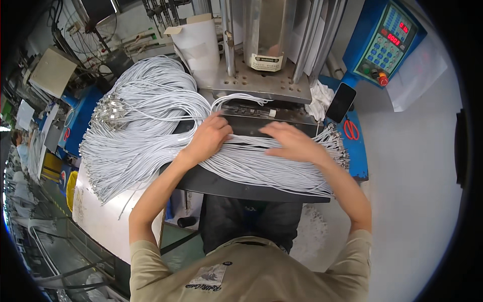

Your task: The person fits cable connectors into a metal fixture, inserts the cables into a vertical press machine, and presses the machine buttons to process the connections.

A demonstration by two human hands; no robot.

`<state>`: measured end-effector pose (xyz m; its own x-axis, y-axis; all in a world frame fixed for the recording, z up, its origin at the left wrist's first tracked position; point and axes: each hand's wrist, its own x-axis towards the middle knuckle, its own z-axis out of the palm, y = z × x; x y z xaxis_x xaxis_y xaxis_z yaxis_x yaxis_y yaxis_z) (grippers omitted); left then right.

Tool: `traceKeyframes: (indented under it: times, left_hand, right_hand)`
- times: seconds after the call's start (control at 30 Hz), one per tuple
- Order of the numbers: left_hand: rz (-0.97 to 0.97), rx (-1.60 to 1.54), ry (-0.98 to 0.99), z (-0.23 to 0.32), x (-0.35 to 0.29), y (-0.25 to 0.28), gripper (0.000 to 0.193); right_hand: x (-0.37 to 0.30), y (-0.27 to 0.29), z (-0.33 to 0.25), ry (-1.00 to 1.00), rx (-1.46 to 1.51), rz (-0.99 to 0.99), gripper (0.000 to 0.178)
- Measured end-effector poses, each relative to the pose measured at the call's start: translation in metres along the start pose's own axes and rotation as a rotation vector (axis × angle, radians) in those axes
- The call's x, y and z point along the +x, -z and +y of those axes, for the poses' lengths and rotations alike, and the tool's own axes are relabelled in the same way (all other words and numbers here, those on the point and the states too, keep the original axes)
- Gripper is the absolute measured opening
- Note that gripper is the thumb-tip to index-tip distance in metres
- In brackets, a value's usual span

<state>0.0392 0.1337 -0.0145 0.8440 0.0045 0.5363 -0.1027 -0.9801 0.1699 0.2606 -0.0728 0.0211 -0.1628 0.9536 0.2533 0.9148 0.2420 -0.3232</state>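
My left hand [208,137] is closed, fingers curled, over the white cables [241,163] at the front edge of the press. What it grips, if anything, is hidden under the fingers. My right hand [294,144] hovers over the same bundle, thumb apart from the stretched fingers, with nothing visible in it. Between and beyond the hands lies a dark metal mould [246,111] with a small white connector [272,113] at its right part. A few cables [241,96] loop in from the left behind the mould.
The upper press plate [261,89] hangs above the mould between steel columns [307,40]. A large cable heap [146,100] covers the left side. On the right are a phone [341,102], red-handled scissors [351,130], a white rag [321,98] and a blue control panel [385,45].
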Motion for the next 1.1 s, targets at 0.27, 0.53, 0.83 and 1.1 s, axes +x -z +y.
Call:
traceKeyframes:
  times: [0.27,0.53,0.83,1.1]
  left_hand:
    - [0.007,-0.164,0.133,0.008,-0.001,0.019,0.015]
    - [0.115,-0.053,0.154,0.056,0.012,-0.009,0.027]
    - [0.705,-0.848,1.05,-0.005,-0.043,0.054,0.026]
    - [0.579,-0.843,0.847,0.023,-0.035,0.046,0.025]
  right_hand:
    - [0.042,-0.059,-0.014,-0.104,-0.072,0.133,0.024]
    - [0.005,-0.074,-0.016,-0.253,-0.469,0.364,0.013]
    - [-0.022,-0.038,-0.019,-0.289,-0.345,0.31,0.024]
    - [-0.071,-0.006,0.01,-0.248,-0.61,0.478,0.026]
